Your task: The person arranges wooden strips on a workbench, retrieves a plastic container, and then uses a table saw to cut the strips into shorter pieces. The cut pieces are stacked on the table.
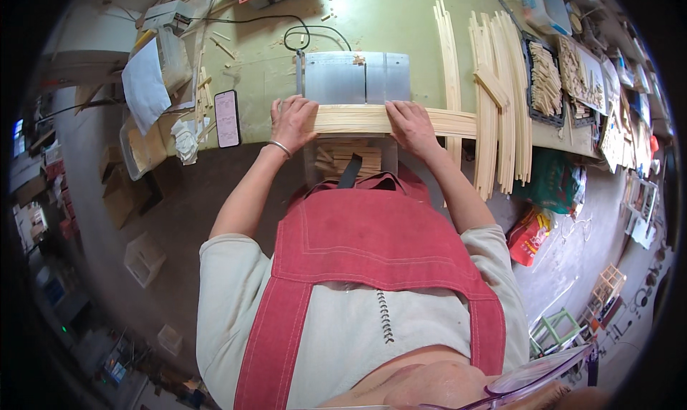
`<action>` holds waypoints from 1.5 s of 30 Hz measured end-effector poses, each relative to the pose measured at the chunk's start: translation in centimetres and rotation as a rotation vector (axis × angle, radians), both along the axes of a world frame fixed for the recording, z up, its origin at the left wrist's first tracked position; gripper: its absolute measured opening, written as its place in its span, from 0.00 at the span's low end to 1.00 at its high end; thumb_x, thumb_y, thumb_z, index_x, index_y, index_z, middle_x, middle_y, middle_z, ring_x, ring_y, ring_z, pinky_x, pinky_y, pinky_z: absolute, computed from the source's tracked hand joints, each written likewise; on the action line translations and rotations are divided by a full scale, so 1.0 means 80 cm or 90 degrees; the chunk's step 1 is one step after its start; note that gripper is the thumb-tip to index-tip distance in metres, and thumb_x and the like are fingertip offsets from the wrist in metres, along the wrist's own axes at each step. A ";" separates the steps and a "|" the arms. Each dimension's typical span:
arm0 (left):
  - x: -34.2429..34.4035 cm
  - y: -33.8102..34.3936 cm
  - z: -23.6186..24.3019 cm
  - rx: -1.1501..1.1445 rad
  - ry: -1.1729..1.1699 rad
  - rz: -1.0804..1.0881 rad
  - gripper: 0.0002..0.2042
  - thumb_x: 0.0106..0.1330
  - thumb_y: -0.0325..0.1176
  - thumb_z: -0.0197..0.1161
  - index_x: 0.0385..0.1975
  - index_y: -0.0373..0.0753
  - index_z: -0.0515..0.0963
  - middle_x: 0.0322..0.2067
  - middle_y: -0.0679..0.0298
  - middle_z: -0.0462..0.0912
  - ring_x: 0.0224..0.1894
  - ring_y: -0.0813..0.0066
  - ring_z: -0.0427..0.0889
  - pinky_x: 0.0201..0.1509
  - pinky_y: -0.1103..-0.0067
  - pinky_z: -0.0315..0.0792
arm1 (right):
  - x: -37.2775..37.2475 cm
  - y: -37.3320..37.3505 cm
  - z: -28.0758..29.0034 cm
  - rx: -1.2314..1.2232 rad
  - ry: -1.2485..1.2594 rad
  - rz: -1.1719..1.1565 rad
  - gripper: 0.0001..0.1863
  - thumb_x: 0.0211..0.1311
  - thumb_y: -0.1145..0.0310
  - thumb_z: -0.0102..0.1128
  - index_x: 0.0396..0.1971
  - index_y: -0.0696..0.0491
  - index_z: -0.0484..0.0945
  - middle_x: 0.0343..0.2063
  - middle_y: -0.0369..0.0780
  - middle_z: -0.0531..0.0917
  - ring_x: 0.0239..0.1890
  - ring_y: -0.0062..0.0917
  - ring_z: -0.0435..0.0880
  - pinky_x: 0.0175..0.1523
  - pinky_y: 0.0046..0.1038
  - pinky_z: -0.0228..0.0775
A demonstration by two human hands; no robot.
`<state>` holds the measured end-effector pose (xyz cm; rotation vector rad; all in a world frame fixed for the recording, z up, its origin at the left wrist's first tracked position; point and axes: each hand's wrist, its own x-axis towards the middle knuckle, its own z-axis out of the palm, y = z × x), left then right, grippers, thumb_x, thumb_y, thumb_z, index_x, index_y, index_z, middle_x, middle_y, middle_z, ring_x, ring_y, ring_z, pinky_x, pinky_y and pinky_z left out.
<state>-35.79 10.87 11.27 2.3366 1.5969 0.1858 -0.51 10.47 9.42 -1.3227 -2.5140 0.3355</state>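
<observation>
Both hands are pressing down on a bundle of long wooden strips (372,119) that is lying crosswise over the near edge of a small metal saw table (356,77). The left hand (292,122) is sitting at the bundle's left end, fingers curled over the top and wrapping the wood, a thin bracelet (280,148) showing at the wrist. The right hand (409,126) is lying further along, fingers spread flat and bearing on the strips, thumb tucked toward the near side. The bundle is running on past the right hand and overhanging the table toward the right.

Below the metal table, a box of short wooden offcuts (348,161) is sitting just in front of the person's red apron (372,245). A black cable (304,34) is looping across the green bench (265,81) behind the saw table. Left of the left hand, a phone (227,118) is lying flat near the bench edge, with crumpled white paper (186,139) just beside it. To the right, more long strips (497,95) are lying in loose rows, running away from the person, and beyond them a dark tray of small wooden pieces (545,81) is resting on the bench. A red bag (528,235) is sitting on the floor at the right.
</observation>
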 end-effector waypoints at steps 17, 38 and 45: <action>0.044 0.004 -0.012 0.090 -0.059 -0.127 0.38 0.48 0.34 0.78 0.62 0.39 0.71 0.55 0.59 0.75 0.58 0.59 0.74 0.62 0.66 0.66 | 0.000 0.007 0.000 -0.016 0.036 0.000 0.35 0.53 0.72 0.66 0.65 0.53 0.71 0.57 0.42 0.77 0.59 0.39 0.75 0.65 0.40 0.65; 0.044 0.046 -0.016 0.032 -0.099 -0.096 0.39 0.48 0.31 0.79 0.64 0.40 0.71 0.57 0.58 0.75 0.59 0.56 0.73 0.65 0.64 0.64 | -0.003 0.048 0.003 0.002 -0.002 -0.010 0.32 0.55 0.68 0.65 0.63 0.53 0.72 0.55 0.42 0.78 0.58 0.38 0.76 0.65 0.40 0.65; 0.043 0.057 -0.021 0.068 -0.096 -0.099 0.37 0.48 0.34 0.79 0.62 0.42 0.71 0.54 0.60 0.76 0.57 0.59 0.75 0.64 0.64 0.64 | -0.003 0.058 0.003 -0.019 -0.012 -0.008 0.33 0.55 0.67 0.67 0.64 0.52 0.72 0.56 0.42 0.77 0.59 0.38 0.76 0.66 0.41 0.65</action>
